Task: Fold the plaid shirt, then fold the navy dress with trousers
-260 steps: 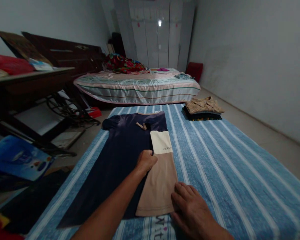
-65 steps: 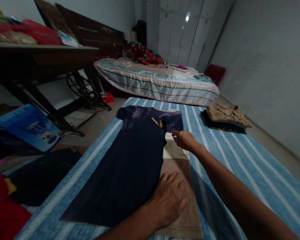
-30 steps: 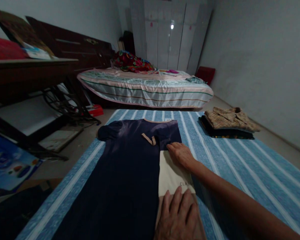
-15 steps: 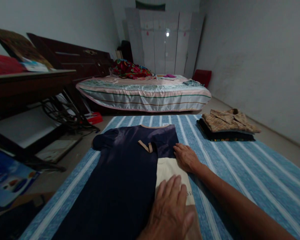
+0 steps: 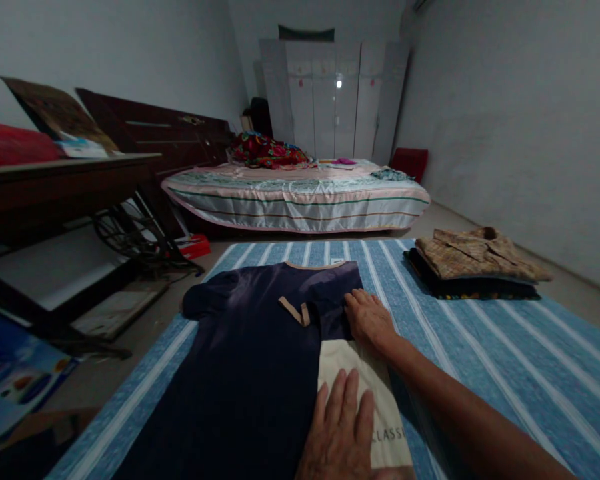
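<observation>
A dark navy short-sleeved T-shirt (image 5: pixel 250 347) lies spread on the blue striped bed cover, its right side folded inward. The folded flap shows a cream panel (image 5: pixel 347 357) with printed letters and a sleeve on top. Two tan strips (image 5: pixel 295 312) sit beside that sleeve. My left hand (image 5: pixel 337 430) rests flat on the cream panel near the bottom of the view, fingers outstretched. My right hand (image 5: pixel 370 320) lies on the folded sleeve at the shirt's right edge, fingers extended and palm down. Neither hand grips the cloth.
A stack of folded clothes (image 5: pixel 480 257), a tan checked one on top, sits at the right on the striped cover (image 5: pixel 485 347). Beyond stands another bed (image 5: pixel 300 207) with a red floral blanket (image 5: pixel 267 150). At left is a sewing machine table (image 5: pixel 70 170).
The view has tilted up slightly, so things sit lower in the picture. My left hand has slid a little on the cream panel, uncovering more letters. My right hand stays on the sleeve.
</observation>
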